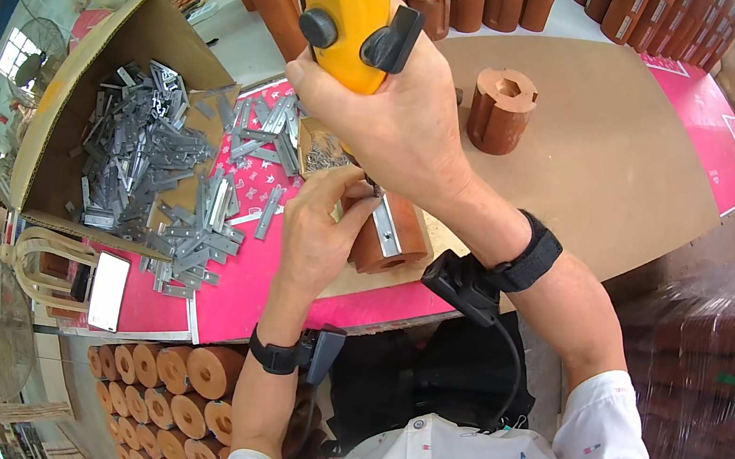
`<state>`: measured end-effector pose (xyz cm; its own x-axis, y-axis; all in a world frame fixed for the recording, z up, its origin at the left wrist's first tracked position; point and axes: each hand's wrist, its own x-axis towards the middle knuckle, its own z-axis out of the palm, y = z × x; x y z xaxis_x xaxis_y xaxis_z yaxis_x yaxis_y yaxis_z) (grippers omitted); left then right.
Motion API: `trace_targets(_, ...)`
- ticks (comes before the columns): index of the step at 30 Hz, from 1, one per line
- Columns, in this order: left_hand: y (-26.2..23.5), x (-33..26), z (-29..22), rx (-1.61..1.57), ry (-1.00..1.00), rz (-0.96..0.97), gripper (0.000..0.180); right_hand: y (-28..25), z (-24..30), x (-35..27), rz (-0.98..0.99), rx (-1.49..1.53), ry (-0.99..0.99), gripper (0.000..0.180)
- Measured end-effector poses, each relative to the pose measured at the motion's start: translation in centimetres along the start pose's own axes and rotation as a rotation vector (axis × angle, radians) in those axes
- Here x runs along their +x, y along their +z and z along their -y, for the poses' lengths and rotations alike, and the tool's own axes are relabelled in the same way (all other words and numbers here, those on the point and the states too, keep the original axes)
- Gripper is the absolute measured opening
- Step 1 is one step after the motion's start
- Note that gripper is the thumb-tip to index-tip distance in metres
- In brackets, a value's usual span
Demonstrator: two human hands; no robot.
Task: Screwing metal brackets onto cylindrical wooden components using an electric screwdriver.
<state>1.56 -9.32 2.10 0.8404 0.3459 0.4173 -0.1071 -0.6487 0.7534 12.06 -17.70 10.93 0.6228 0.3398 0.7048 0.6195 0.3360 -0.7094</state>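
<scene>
My right hand (pixel 409 108) is wrapped around a yellow power screwdriver (pixel 352 13) with black knobs, held upright over the work. Beneath it, a brown cylinder (pixel 370 254) lies on its side near the table's front edge. A grey metal strip (pixel 387 225) with holes runs along the cylinder's upper side. My left hand (pixel 312 221) is closed in a pinch at the strip's far end, close under the screwdriver. Whatever sits between those fingertips is hidden, and my right hand covers most of the driver's lower part.
Left, an open cardboard box (pixel 72 105) holds many metal strips (pixel 149 135); more lie on the pink table cover (pixel 235 290). Small screws (pixel 326 153) are heaped behind my left hand. A notched brown cylinder (pixel 500 116) stands right; others line the back. A phone (pixel 108 291) rests at left.
</scene>
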Motion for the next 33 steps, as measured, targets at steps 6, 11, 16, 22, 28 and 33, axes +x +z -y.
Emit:
trace_targets(6,-0.2,0.1,-0.1,0.039,-0.015,0.017,0.025,0.3,-0.4,-0.2,-0.006,-0.020,-0.026,0.040)
trace_targets(11,-0.2,0.1,-0.3,0.029,-0.043,0.024,0.024,0.2,-0.4,-0.3,0.006,-0.018,-0.024,0.041)
trace_targets(16,-0.8,-0.3,-0.8,0.006,-0.149,0.113,0.042,0.3,-0.3,-0.7,0.017,-0.024,-0.057,0.041)
trace_targets(22,-0.9,-1.3,-0.9,-0.044,-0.086,0.349,0.093,0.3,-0.1,-0.8,0.063,0.041,-0.018,0.043)
trace_targets(28,0.0,-1.9,0.4,-0.004,-0.069,0.289,0.102,0.4,-0.6,-0.9,0.093,0.055,-0.014,0.046)
trace_targets(33,-0.1,-2.0,0.3,-0.015,-0.107,0.287,0.105,0.4,-0.3,-0.9,0.116,0.022,-0.033,0.049)
